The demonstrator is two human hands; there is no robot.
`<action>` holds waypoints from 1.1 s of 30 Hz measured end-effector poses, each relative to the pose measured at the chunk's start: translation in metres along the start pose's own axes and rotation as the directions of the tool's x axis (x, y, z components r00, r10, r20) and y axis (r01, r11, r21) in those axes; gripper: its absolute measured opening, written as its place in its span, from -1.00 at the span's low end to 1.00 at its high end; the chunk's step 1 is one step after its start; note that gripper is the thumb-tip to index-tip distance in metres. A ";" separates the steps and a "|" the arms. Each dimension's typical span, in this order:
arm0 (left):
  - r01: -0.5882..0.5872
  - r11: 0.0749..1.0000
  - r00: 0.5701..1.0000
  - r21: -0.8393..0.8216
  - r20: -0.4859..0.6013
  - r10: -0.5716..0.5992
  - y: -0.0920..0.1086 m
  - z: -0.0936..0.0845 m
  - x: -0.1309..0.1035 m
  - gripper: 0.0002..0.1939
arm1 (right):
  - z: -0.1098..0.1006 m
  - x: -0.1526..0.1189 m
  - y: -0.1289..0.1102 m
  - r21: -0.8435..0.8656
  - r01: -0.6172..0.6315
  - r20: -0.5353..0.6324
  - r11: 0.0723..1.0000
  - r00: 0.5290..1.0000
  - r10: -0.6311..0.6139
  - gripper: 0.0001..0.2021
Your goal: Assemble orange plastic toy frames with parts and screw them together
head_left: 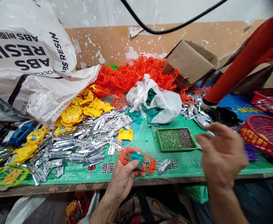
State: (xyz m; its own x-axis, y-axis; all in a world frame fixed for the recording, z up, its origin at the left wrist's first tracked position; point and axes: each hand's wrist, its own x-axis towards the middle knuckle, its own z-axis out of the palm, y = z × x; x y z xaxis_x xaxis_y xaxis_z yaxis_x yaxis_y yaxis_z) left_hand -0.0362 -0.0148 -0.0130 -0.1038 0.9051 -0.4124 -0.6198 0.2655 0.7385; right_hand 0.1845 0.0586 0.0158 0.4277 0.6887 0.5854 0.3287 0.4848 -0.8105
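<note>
My left hand (124, 175) is closed round an orange plastic frame (148, 162) near the table's front edge, its thumb pressing on a teal piece (136, 158) lying on the frame. Just right of the frame lie a few silver metal clips (164, 166). My right hand (221, 152) is raised at the right, blurred, with thumb and fingertips close together; whether something small is between them cannot be made out. A green tray (159, 141) of small metal parts sits between the hands, further back. A single yellow piece (125, 134) lies behind the frame.
Silver clips (92, 137) and yellow pieces (73, 112) are heaped at left beside a white sack (34, 62). Behind are orange frames (136, 74), a white bag (169, 105) and a cardboard box (190, 62). Red baskets (262, 133) and a slanting red post (241, 62) stand right.
</note>
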 end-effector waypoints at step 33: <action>0.096 0.980 0.995 0.173 -0.015 -0.095 0.001 0.028 -0.002 -0.61 | 0.091 0.120 -0.037 0.330 -0.433 0.593 0.839 0.786 0.173 -0.62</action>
State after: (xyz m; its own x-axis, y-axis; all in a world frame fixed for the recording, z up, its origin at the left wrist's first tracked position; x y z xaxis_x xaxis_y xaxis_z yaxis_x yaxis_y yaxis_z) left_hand -0.0149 -0.0070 0.0034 -0.0559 0.8709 -0.4883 -0.4827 0.4045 0.7767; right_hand 0.1468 0.1720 0.1141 -0.1061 0.9452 0.3089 -0.1871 0.2861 -0.9398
